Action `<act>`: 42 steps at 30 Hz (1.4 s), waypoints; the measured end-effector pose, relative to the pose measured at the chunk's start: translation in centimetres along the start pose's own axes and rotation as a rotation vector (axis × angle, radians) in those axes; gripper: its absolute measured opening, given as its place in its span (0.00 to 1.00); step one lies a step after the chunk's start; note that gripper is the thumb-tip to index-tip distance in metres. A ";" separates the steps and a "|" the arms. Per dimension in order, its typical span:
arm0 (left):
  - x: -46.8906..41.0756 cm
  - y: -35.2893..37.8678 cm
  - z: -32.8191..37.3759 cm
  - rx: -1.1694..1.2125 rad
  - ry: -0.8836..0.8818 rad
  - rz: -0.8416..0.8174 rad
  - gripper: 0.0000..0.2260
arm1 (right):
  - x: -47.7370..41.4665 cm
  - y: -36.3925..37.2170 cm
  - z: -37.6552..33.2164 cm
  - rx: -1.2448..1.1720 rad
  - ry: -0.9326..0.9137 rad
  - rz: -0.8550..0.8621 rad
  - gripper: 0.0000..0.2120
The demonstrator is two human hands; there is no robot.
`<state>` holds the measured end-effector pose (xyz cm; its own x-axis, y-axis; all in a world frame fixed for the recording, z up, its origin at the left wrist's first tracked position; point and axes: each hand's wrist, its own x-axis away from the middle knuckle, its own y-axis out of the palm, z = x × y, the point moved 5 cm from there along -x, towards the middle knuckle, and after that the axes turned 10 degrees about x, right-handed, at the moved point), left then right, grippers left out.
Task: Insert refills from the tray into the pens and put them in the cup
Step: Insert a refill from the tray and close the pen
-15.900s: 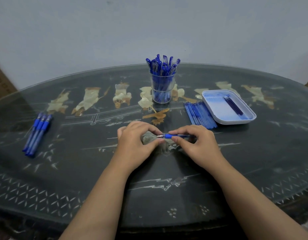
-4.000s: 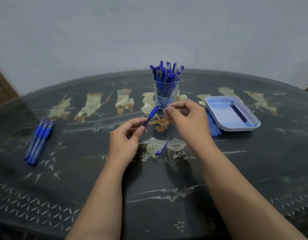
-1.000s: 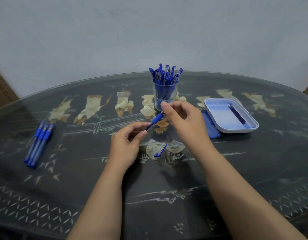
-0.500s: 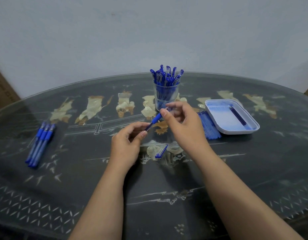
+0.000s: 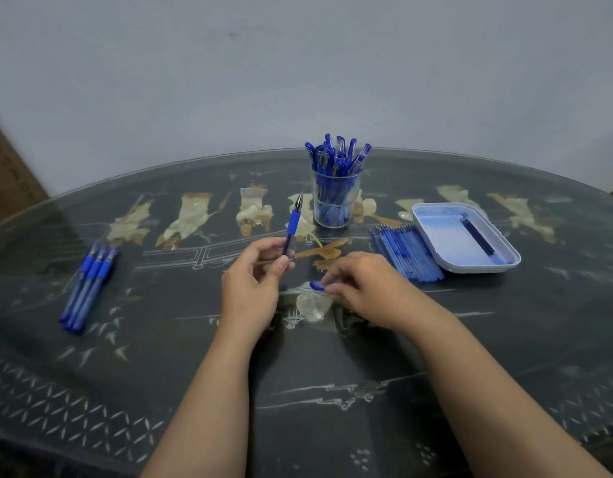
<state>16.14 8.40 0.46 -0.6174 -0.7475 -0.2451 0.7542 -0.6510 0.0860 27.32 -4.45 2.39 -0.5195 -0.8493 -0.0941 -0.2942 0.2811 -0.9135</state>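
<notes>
Since half a second ago the right hand (image 5: 363, 288) has let go of the pen (image 5: 293, 224) and dropped toward the worktop (image 5: 126, 374). The left hand (image 5: 253, 281) has swung that pen from a slant to nearly upright.

Head view: the left hand's fingers (image 5: 284, 262) pinch the lower barrel of the pen. It is held above the worktop with its metal tip pointing up, just left of the cup (image 5: 336, 208) in this view. The right hand's fingers (image 5: 332, 288), blurred by motion, are drawn together and pinch one end of the blue pen cap (image 5: 317, 286), low over the worktop between the two hands.

The clear cup stands beyond the hands, packed with capped pens (image 5: 336, 153). To its right lies the pale blue tray (image 5: 446, 236), with a few dark refills (image 5: 479, 238) along its right side. A row of thin blue refills (image 5: 408, 253) lies on the worktop just beside the tray's left edge. Three loose pens (image 5: 89, 284) lie side by side, well apart on the left.
</notes>
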 end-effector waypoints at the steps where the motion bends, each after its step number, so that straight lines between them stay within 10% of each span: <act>1: 0.0 0.1 0.0 -0.008 -0.003 -0.004 0.14 | 0.0 -0.4 0.1 -0.033 0.019 0.043 0.06; 16: 0.1 0.7 0.1 -0.071 0.016 -0.123 0.17 | 0.7 -5.4 0.1 -0.946 0.170 0.564 0.03; 42: 0.0 0.9 0.0 -0.051 0.013 -0.154 0.18 | 0.6 -4.6 -2.0 -0.548 -0.012 0.602 0.14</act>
<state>16.79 7.80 0.51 -0.7241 -0.6372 -0.2640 0.6612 -0.7502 -0.0027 26.72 -5.34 7.36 -0.7058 -0.4867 -0.5147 -0.3196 0.8672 -0.3818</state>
